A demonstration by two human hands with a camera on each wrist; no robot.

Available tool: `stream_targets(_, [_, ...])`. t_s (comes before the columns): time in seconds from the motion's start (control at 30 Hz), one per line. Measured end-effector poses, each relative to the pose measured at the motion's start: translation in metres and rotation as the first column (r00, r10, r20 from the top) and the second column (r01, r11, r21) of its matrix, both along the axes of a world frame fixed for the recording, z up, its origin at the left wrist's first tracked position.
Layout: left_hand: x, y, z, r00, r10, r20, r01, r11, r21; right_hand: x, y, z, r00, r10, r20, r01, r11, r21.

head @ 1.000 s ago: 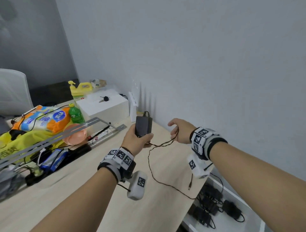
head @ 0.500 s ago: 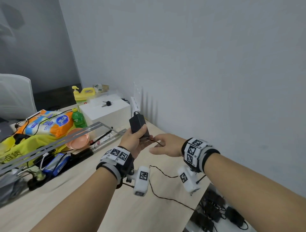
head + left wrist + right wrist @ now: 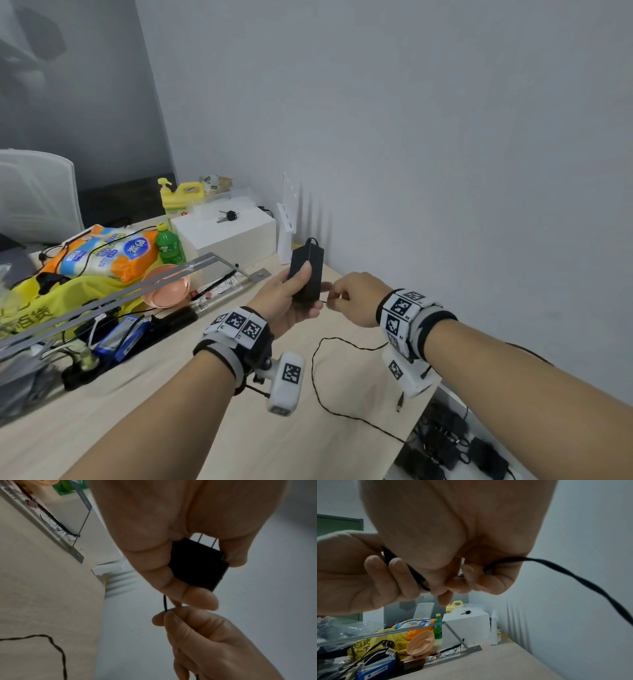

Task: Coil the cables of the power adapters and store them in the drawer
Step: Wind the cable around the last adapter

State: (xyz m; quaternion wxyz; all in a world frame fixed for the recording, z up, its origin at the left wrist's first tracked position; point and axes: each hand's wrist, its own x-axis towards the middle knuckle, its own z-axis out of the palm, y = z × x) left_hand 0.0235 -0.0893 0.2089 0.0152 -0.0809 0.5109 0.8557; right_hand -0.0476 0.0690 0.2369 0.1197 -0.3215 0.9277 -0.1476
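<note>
My left hand (image 3: 291,301) grips a black power adapter (image 3: 308,270) upright above the wooden desk (image 3: 171,428); its two plug prongs show in the left wrist view, behind the adapter (image 3: 199,566). My right hand (image 3: 352,298) pinches the adapter's thin black cable (image 3: 315,373) right beside the adapter's lower end. The cable (image 3: 573,574) runs out past my right palm, loops over the desk and hangs off its edge, plug tip (image 3: 399,406) dangling. Below at the right, the open white drawer (image 3: 455,401) holds several black adapters (image 3: 445,442).
A white box (image 3: 233,236) with keys on it stands against the wall. Left of it lie a green bottle (image 3: 168,245), a tissue pack (image 3: 102,253), a yellow bag (image 3: 51,301), a peach bowl (image 3: 168,287), a metal bracket (image 3: 120,287) and tangled gear.
My right hand came in from the right, away from the slack cable, and now pinches the cable next to the adapter. The left hand raised the adapter slightly.
</note>
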Motion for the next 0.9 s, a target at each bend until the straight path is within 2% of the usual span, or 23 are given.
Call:
stream_targets(0.17, [0.005,-0.008,0.002,0.999,-0.048,-0.021,0.05,0.993,0.106,-0.004,0.005,0.0,0.999,-0.025,-0.031,0.025,1.0,0.002])
stream_targets(0.23, [0.004,-0.009,-0.001,0.999,-0.043,-0.025,0.043,0.999,-0.017,-0.003,0.007,0.0,0.999,-0.013,-0.036,0.013,1.0,0.008])
stream_targets(0.27, [0.001,-0.01,-0.004,0.999,-0.022,-0.032,0.016,0.985,-0.169,-0.003,0.007,0.0,0.999,-0.008,-0.044,0.008,1.0,0.01])
stream_targets(0.3, [-0.001,-0.01,-0.005,0.999,0.008,-0.034,-0.021,0.924,-0.382,-0.003,0.007,0.001,0.998,-0.001,-0.056,0.002,1.0,0.011])
stream_targets(0.33, [-0.002,-0.01,-0.007,0.999,0.04,-0.029,-0.05,0.798,-0.6,-0.003,0.008,0.002,0.998,0.006,-0.067,-0.006,1.0,0.007])
stream_targets(0.37, [-0.003,-0.011,-0.008,0.996,0.08,-0.023,-0.069,0.636,-0.769,-0.003,0.008,0.004,0.997,0.015,-0.071,-0.015,1.0,-0.001])
stream_targets(0.4, [-0.002,-0.012,-0.009,0.994,0.105,-0.018,-0.067,0.485,-0.872,-0.003,0.007,0.007,0.997,0.028,-0.07,-0.029,0.999,-0.013])
stream_targets(0.43, [-0.001,-0.014,-0.01,0.995,0.103,-0.006,-0.045,0.385,-0.922,-0.003,0.006,0.011,0.997,0.047,-0.068,-0.048,0.999,-0.022])
stream_targets(0.47, [-0.001,-0.015,-0.012,0.996,0.085,0.013,-0.015,0.325,-0.945,-0.002,0.005,0.015,0.995,0.07,-0.069,-0.071,0.997,-0.024])
stream_targets(0.57, [0.001,-0.01,-0.013,0.995,-0.024,0.093,0.096,0.169,-0.981,0.001,0.002,0.026,0.987,0.126,-0.096,-0.13,0.991,-0.032])
stream_targets(0.63, [0.004,-0.005,-0.014,0.988,-0.109,0.11,0.118,0.07,-0.991,-0.001,0.001,0.03,0.987,0.119,-0.111,-0.131,0.986,-0.106])
stream_targets(0.73, [0.01,0.002,-0.012,0.971,-0.213,0.111,0.127,0.059,-0.99,-0.002,0.0,0.031,0.991,0.093,-0.093,-0.11,0.973,-0.203])
stream_targets(0.8, [0.014,0.007,-0.011,0.955,-0.269,0.129,0.152,0.066,-0.986,-0.003,0.001,0.028,0.993,0.079,-0.083,-0.095,0.973,-0.212])
stream_targets(0.83, [0.016,0.009,-0.011,0.949,-0.287,0.127,0.157,0.086,-0.984,-0.004,0.001,0.026,0.994,0.067,-0.083,-0.084,0.973,-0.214])
stream_targets(0.9, [0.02,0.012,-0.013,0.942,-0.321,0.103,0.167,0.18,-0.969,-0.007,0.003,0.023,0.996,0.037,-0.087,-0.056,0.973,-0.224])
